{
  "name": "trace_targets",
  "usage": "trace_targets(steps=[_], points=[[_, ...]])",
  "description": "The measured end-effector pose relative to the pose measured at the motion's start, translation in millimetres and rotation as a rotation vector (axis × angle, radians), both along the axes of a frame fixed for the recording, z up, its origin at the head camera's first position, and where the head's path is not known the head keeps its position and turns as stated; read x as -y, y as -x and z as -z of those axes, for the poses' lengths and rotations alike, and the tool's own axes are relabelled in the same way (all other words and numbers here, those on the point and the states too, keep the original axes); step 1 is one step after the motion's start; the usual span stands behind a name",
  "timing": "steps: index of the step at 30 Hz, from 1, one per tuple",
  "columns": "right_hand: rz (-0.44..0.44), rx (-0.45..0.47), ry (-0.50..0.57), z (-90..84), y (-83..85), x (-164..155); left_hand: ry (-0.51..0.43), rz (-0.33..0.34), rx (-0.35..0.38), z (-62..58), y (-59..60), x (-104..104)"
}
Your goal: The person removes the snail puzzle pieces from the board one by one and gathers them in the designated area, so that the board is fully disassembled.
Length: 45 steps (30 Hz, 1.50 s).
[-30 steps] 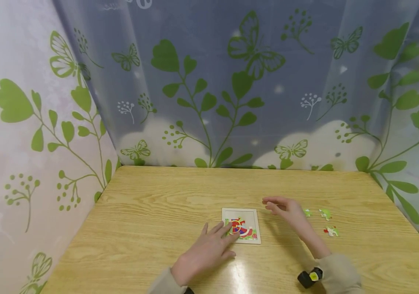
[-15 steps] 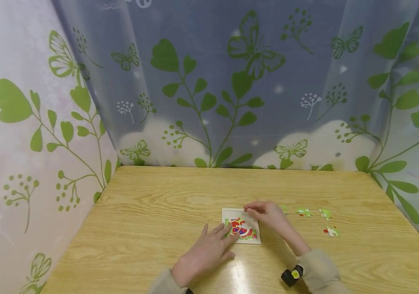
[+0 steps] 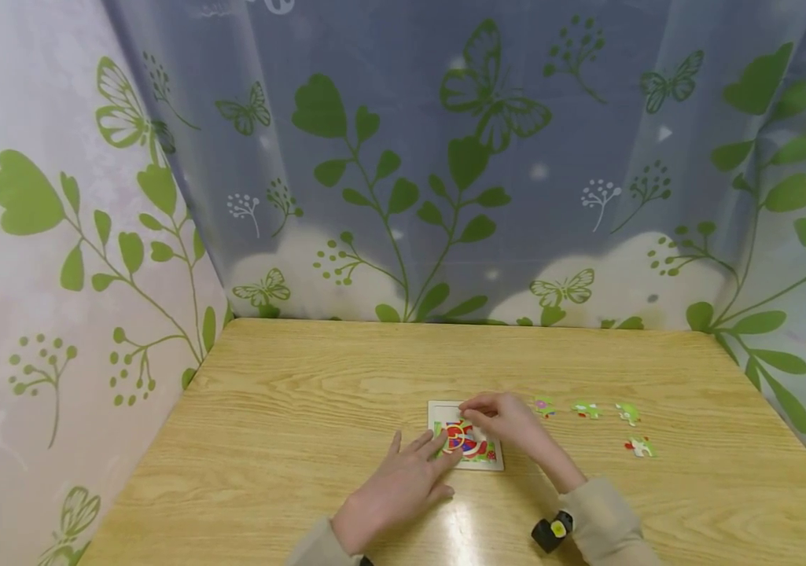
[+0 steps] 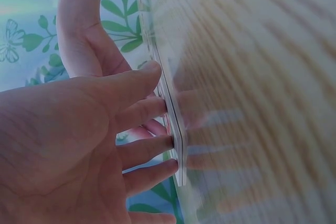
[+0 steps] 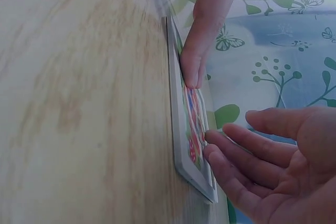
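Now right hand [image 3: 509, 417], back from the loose pieces [image 3: 587, 409], presses a piece into the puzzle [image 3: 476, 454]; left hand [image 3: 403, 479] flat, steadying it.

"Where's the puzzle board [image 3: 466, 440]?"

"Flat on the table [image 3: 289, 409], near the front edge, about the middle. The left hand [image 3: 403, 483] rests on its near left corner, the right hand [image 3: 505, 417] on its far side."

"And the loose pieces [image 3: 587, 409]?"

"To the right of the board, three in a row, one [image 3: 638, 447] nearer."
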State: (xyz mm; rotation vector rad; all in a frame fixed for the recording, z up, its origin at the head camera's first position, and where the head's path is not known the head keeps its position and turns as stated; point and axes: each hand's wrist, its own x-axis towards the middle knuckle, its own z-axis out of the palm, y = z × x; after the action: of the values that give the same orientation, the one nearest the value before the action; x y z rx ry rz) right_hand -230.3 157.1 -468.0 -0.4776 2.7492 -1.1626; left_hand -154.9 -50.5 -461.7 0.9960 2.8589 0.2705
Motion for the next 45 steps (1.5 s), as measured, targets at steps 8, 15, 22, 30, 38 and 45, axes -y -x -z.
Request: trace_targets(steps=[8, 15, 22, 30, 38, 45], points=[[0.004, 0.020, 0.019, 1.5, -1.3, 2.6, 0.001, 0.000, -0.002, -1.6, -0.1, -0.3], [-0.003, 0.083, 0.120, -0.3, -2.5, 0.5, -0.001, -0.002, 0.002, -4.2, -0.9, -0.2], [-0.057, 0.056, 0.185, -2.5, -1.8, -1.9, 0.003, -0.004, -0.005, -0.5, 0.5, -0.5], [-0.060, 0.108, 0.222, -1.7, -3.3, -0.2, -0.001, -0.002, -0.005, 0.9, 2.0, 0.0], [-0.048, 0.119, 0.224, 3.6, -2.7, 1.8, 0.000, -0.003, -0.002, 2.0, 2.1, -0.4], [-0.016, 0.121, 0.249, 3.4, -2.1, 1.5, -0.001, -0.003, -0.005, 1.9, 2.6, -0.3]])
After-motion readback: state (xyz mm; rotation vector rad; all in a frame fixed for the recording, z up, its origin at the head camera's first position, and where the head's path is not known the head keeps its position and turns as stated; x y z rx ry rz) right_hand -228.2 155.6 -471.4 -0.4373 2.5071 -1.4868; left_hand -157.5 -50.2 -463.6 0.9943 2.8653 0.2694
